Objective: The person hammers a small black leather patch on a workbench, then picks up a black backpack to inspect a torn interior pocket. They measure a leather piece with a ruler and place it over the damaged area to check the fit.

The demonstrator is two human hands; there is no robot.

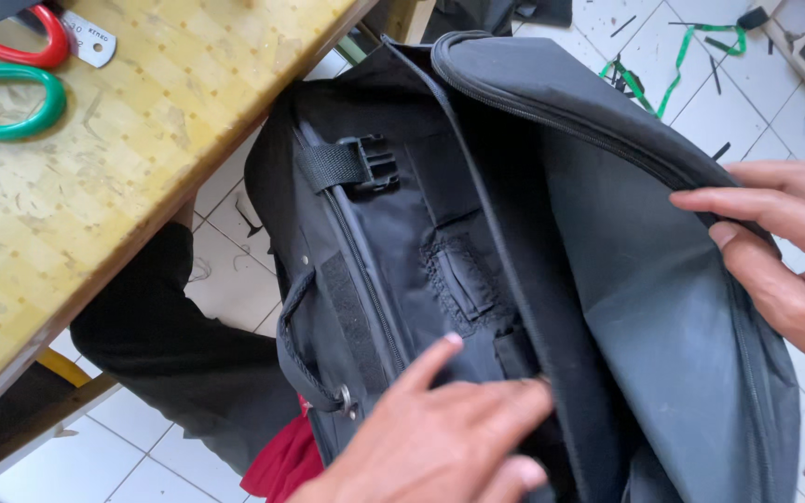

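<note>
A black bag (552, 279) is held open beside a wooden table (142, 158), above a tiled floor (225, 279). Its raised flap is gripped at the edge by the right hand (784, 251), fingers closed over the fabric. The left hand (440, 438) is laid on the inner pocket, fingers spread, nothing grasped. Scissors (11, 84) are seen on the table.

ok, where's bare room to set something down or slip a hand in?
Free: the table right of the scissors, up to its edge; floor tiles between table and bag. Crowded: bag mouth, with left hand inside and right hand on the flap.
</note>
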